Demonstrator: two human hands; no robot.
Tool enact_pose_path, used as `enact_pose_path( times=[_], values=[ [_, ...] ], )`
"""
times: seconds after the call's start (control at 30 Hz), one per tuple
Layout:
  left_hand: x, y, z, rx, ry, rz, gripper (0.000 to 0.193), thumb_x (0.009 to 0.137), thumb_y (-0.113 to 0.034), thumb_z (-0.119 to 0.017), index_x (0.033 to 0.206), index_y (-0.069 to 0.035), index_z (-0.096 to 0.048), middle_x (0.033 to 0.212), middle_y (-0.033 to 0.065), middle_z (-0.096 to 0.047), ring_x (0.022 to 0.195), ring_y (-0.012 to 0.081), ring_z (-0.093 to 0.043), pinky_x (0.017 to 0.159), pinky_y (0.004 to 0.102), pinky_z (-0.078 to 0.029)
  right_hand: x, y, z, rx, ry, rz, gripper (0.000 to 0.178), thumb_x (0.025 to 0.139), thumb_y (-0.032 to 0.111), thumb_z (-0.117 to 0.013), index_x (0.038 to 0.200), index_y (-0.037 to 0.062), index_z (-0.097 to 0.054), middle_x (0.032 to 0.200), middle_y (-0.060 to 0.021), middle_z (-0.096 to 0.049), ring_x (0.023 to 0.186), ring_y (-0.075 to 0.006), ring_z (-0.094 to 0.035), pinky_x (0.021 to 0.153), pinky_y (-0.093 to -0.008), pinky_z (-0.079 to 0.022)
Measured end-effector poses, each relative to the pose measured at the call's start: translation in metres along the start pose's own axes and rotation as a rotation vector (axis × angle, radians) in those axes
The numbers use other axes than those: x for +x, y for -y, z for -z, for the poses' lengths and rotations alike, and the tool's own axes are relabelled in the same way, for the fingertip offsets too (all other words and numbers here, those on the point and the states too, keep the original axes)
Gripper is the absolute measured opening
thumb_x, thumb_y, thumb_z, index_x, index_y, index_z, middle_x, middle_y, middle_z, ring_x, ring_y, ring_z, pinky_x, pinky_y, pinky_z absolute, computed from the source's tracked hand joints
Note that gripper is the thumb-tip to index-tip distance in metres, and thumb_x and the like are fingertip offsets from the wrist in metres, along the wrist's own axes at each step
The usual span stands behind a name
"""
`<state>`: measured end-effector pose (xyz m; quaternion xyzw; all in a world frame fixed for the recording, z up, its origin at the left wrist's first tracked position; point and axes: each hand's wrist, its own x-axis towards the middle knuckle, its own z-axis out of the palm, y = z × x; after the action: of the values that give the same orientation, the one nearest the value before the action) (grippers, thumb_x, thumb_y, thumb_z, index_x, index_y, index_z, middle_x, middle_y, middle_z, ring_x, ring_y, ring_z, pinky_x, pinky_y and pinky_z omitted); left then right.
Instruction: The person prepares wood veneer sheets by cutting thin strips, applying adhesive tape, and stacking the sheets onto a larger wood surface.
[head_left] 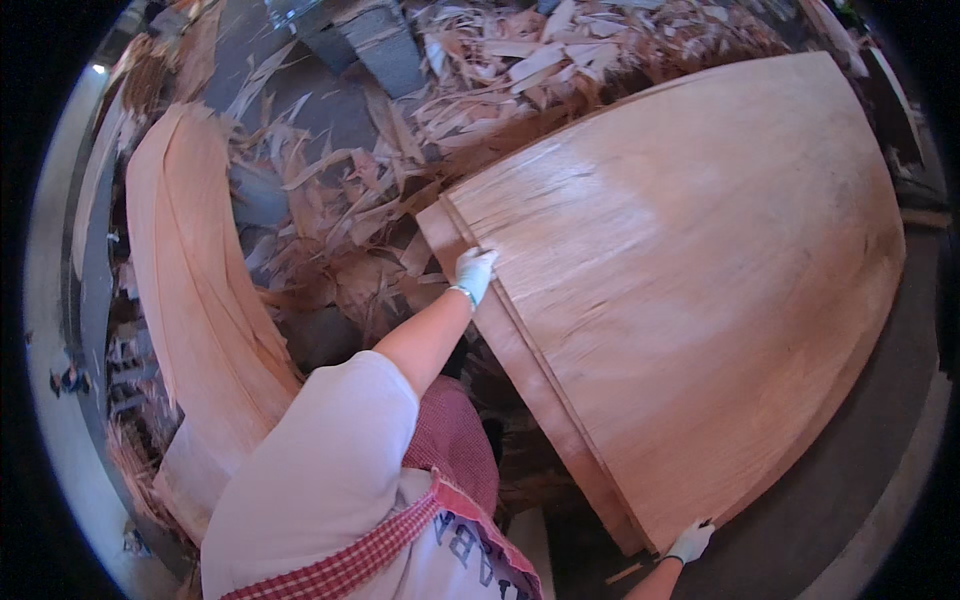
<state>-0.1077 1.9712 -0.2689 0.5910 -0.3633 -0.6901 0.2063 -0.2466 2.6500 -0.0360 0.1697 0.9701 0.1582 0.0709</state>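
Note:
A large, thin sheet of wood veneer [690,270] lies on top of a stack of like sheets, whose stepped edge [540,400] shows along the side toward me. My left hand [475,273], in a white glove, pinches this edge near its far left corner. At the near right corner, my right hand [692,540], also gloved, has its fingers closed on the sheet's edge; its fingertips are partly hidden. Beside the right wrist a thin light strip [626,573] sticks out, and I cannot make out what it belongs to.
Torn veneer scraps [540,70] heap up beyond the stack. On my left, a curved pile of veneer sheets [200,270] droops over its support. Grey blocks [385,45] stand at the back. Dark floor [850,490] runs along the right of the stack.

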Motion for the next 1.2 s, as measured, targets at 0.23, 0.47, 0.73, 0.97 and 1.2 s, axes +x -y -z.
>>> enact_pose_path(
  times=[0.23,0.47,0.73,0.97,1.2],
  values=[
    [0.048,0.066,0.006,0.232,-0.183,-0.029,0.026,0.079,-0.026,-0.068,0.083,-0.001,-0.069,0.072,0.0119,-0.067,0.067,0.0246,-0.065,0.058,0.0389,-0.050,0.026,0.012,-0.035,-0.179,0.207,-0.016,0.039,0.094,0.040,-0.050,0.104,0.0029,-0.058,0.097,-0.0186,-0.065,0.088,-0.0362,-0.063,0.074,-0.0468,-0.049],
    [0.070,0.084,0.002,0.452,-0.330,-0.136,0.040,0.076,-0.034,-0.067,0.091,0.003,-0.067,0.088,0.0233,-0.068,0.086,0.0381,-0.065,0.079,0.0434,-0.050,0.041,0.013,-0.079,-0.140,0.333,0.022,0.039,0.093,0.034,-0.048,0.107,-0.0008,-0.060,0.106,-0.0203,-0.065,0.094,-0.0370,-0.062,0.078,-0.0466,-0.049],
    [0.093,0.094,0.006,0.508,-0.337,-0.126,0.053,0.080,-0.039,-0.064,0.100,0.010,-0.062,0.100,0.0263,-0.065,0.093,0.0355,-0.062,0.085,0.0424,-0.048,0.060,-0.041,-0.149,0.449,0.350,0.051,0.041,0.096,0.028,-0.043,0.121,-0.0015,-0.054,0.114,-0.0216,-0.064,0.100,-0.0353,-0.062,0.084,-0.0423,-0.049],
    [0.065,0.012,0.038,0.476,0.159,0.060,0.022,0.088,-0.023,-0.062,0.098,-0.003,-0.065,0.080,0.0056,-0.059,0.066,0.0164,-0.053,0.061,0.0305,-0.045,0.064,0.044,-0.144,0.035,0.376,-0.069,0.043,0.092,0.041,-0.046,0.113,0.0069,-0.060,0.114,-0.0193,-0.064,0.106,-0.0355,-0.060,0.088,-0.0466,-0.048],
    [0.071,-0.006,0.034,0.593,-0.003,0.032,0.020,0.081,-0.020,-0.070,0.092,-0.004,-0.064,0.079,0.0048,-0.061,0.065,0.0169,-0.055,0.057,0.0300,-0.044,0.065,0.023,-0.175,0.176,0.349,-0.123,0.038,0.089,0.039,-0.055,0.101,0.0043,-0.062,0.102,-0.0192,-0.066,0.097,-0.0360,-0.063,0.081,-0.0464,-0.048]
  ],
)
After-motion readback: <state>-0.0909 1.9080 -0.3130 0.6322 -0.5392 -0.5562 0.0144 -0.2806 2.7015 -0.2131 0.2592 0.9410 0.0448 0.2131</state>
